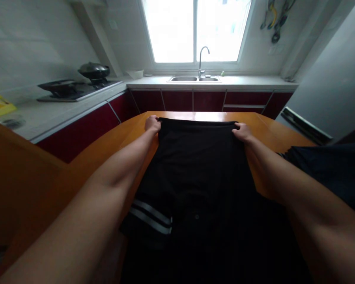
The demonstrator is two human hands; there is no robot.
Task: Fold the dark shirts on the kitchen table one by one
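A black short-sleeved shirt (199, 165) is stretched over the wooden table (106, 144), its straight hem toward the window. Two light stripes cross the sleeve on its left side, and a small button shows low in the middle. My left hand (153, 124) pinches the far left corner of the hem. At the far right corner, my right hand (241, 131) is closed on the same edge, so the hem runs taut between both hands. The nearest part of the shirt is too dark to make out.
Dark folded clothing (331, 167) lies at the table's right. Beyond the table are a sink (183, 79) with a tall faucet (200, 61), and a gas stove (79, 91) carrying a lidded pan (94, 71). A yellow packet (0, 103) stands at the left. A grey refrigerator (322, 79) rises at right.
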